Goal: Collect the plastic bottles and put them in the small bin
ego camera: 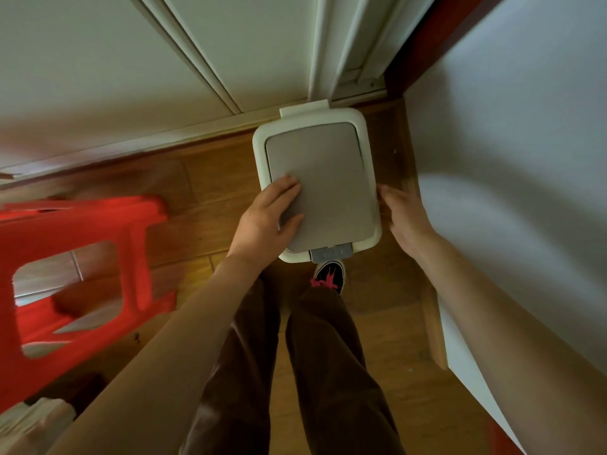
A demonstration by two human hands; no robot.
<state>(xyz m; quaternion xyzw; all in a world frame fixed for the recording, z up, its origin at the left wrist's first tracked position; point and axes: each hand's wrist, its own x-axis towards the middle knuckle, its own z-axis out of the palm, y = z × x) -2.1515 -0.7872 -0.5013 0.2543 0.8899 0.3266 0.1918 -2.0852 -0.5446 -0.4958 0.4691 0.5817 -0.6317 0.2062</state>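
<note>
Frame centre: left hand (272, 218) flat on closed small bin (364, 126) lid, right hand (405, 218) open beside it, steadying; no bottles visible.

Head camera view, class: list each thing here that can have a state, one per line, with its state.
Small bin: upright on the wooden floor, against the door frame.
Grey lid: shut, flat in the white rim.
Push button: at the bin's near edge, not touched.
Left hand: open, fingers resting on the lid's left edge.
Right hand: open, empty, beside the bin's right side.
Red stool: standing left of the bin, blurred.
</note>
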